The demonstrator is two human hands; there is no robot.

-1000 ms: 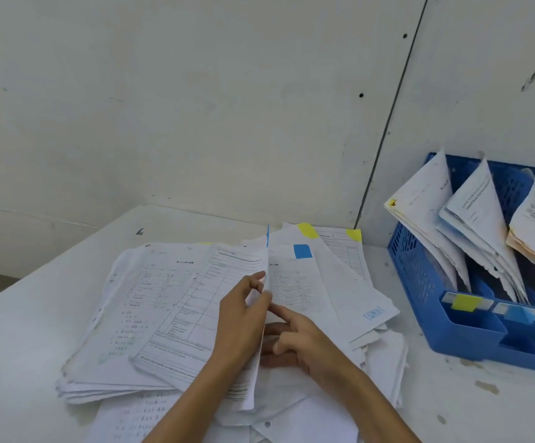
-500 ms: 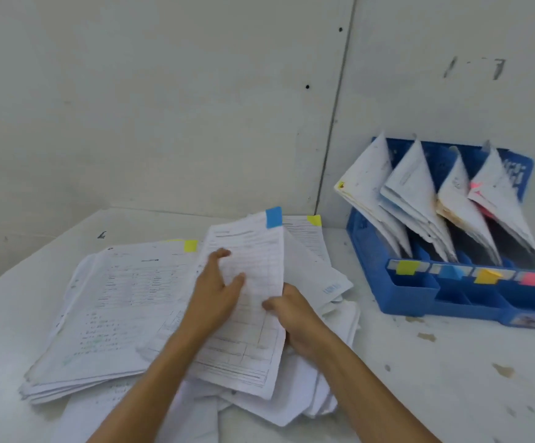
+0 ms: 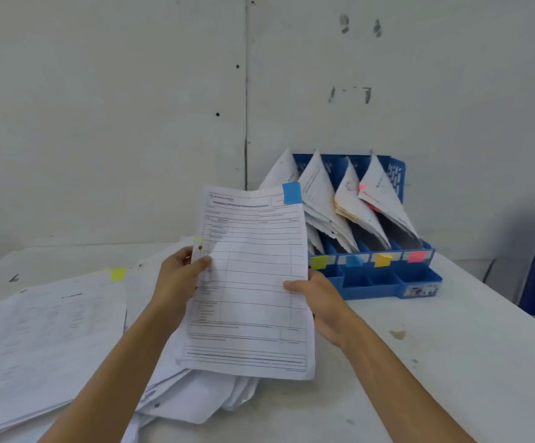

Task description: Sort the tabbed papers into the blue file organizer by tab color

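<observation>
One sheet, the blue-tabbed paper (image 3: 250, 282), is now being held up clear of the pile (image 3: 52, 330); half a second ago it was still getting peeled out of the stack. Both hands are pinching it, left hand (image 3: 176, 279) on the left edge and right hand (image 3: 320, 302) on the right, so they're sitting apart with the page between them. It's hovering in front of the blue file organizer (image 3: 374, 287), not in it yet. I'm guessing it's heading for the slot marked by the blue label (image 3: 353, 260), second from the left.
</observation>
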